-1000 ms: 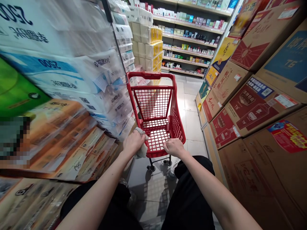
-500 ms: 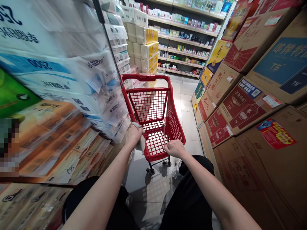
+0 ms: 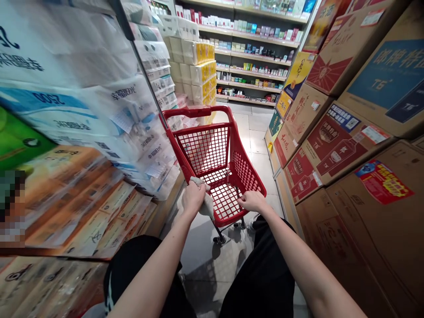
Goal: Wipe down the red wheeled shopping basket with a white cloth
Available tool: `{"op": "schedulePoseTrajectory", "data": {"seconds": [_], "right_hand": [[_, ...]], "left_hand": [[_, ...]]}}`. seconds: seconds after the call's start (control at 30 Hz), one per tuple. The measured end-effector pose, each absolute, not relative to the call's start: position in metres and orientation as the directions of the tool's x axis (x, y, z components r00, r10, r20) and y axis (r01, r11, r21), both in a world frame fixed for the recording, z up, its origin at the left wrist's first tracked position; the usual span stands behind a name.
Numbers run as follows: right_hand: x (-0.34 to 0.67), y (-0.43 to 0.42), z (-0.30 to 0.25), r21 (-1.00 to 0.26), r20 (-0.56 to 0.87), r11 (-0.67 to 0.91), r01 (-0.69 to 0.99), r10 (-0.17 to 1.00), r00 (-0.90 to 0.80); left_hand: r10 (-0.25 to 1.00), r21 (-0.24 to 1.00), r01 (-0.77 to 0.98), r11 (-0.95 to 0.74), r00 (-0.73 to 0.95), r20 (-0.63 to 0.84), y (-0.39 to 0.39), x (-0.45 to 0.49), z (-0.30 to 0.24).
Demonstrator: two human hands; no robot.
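Cloth crumples inside left fingers; right fingers curl over the red mesh cart.

Honestly the shelf goods are too tiny to read, the tissue packs are smeared by blur, and the cloth is half hidden by the left hand.

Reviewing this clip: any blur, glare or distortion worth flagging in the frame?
Head view: the tissue packs at left are motion-smeared, and a pixelated patch covers the left edge; wide-angle distortion tilts the cardboard cartons at right; the floor tiles beyond the red shopping cart show soft glare.
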State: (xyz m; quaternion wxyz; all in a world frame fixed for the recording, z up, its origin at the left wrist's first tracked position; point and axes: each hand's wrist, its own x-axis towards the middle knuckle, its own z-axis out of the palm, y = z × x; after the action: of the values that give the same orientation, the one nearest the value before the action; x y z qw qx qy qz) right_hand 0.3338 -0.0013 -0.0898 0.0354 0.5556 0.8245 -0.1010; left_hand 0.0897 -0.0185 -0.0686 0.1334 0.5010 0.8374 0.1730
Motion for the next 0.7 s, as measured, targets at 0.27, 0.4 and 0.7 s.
{"op": "schedulePoseTrajectory", "data": {"seconds": [0.27, 0.4, 0.7], "right_hand": [[0.365, -0.014, -0.091, -0.061, -0.064, 0.404, 0.913, 0.911, -0.408], [0.366, -0.014, -0.088, -0.054, -0.052, 0.457, 0.888, 0.886, -0.460], [0.378, -0.003, -0.088, -0.060, -0.019, 0.418, 0.907, 0.908, -0.419]], "left_hand": [[0.907, 0.459, 0.794, 0.399, -0.416, -0.068, -0.024, 0.096, -0.066], [0.888, 0.472, 0.776, 0.420, -0.458, -0.037, 0.005, 0.077, -0.056], [0.866, 0.517, 0.740, 0.429, -0.500, -0.003, 0.016, 0.084, -0.071]]}}
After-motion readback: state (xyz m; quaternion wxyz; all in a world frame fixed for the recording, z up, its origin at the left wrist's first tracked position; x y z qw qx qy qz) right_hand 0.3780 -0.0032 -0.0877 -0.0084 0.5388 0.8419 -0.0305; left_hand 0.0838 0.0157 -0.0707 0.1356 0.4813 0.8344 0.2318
